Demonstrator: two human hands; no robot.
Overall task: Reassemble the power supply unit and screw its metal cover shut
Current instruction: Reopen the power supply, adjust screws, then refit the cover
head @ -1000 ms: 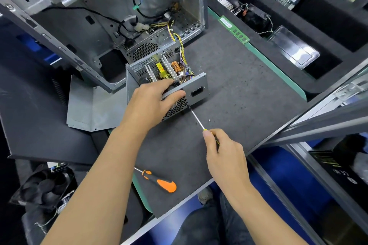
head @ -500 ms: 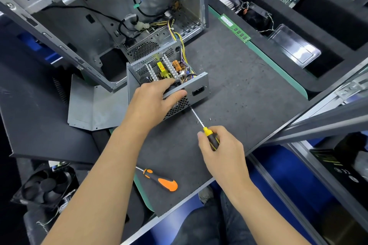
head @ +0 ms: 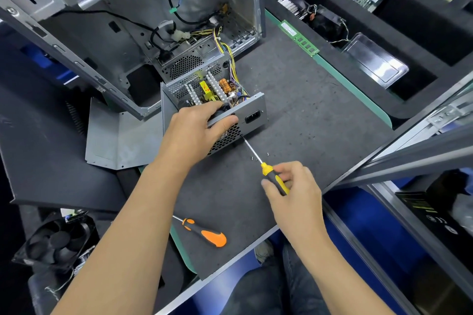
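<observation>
Your left hand (head: 197, 133), just left of the frame's centre, grips the front top edge of the power supply unit (head: 217, 107), which sits open-topped on the table (head: 307, 115) at mid-frame, thumb on the grille face and fingers curled over the rim. Your right hand (head: 291, 186), lower right of centre, pinches the yellow-and-black screwdriver (head: 273, 176), its tip meeting the lower right corner of the grille. Keep the shaft in line with the screw hole and press along it while you twist, or the bit will likely slip off. Bear down with the left hand so the case cannot skid. Loose screws (head: 259, 157) lie on the table just beside the shaft; mind you don't brush them away. The metal cover (head: 120, 140) lies flat at left of centre, not yet fitted, so this is probably a screw through the grille face, with the cover to come.
</observation>
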